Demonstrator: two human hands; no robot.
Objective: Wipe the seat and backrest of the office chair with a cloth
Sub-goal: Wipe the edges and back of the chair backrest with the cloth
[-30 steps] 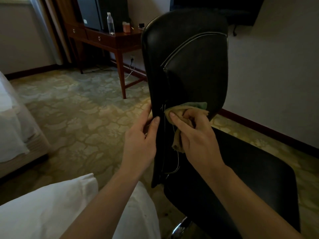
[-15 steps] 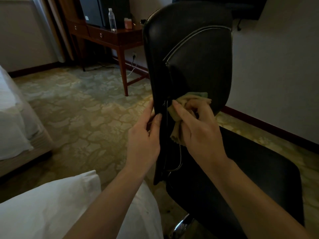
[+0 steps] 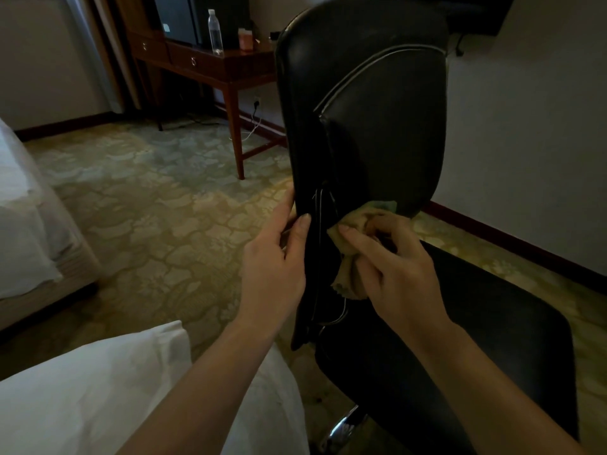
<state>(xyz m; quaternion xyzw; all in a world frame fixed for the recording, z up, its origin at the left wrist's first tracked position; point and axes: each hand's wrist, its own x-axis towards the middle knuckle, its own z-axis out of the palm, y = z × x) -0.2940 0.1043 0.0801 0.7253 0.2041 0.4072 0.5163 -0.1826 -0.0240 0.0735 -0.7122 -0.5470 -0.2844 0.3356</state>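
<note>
Left hand [image 3: 272,267] is gripping the backrest [image 3: 377,126] edge, fingers curled round it. Right hand [image 3: 394,274] is pinching the cloth [image 3: 348,231], bunched under its fingertips, against the backrest.

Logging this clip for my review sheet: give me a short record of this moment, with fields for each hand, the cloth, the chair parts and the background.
left hand: grips the side edge of the backrest
right hand: holds the cloth against the lower backrest
cloth: crumpled, tan with a green edge
backrest: black, upright, pale stitching line
seat: black, below the right hand
background: wooden desk with a water bottle; bed at left; patterned carpet
</note>
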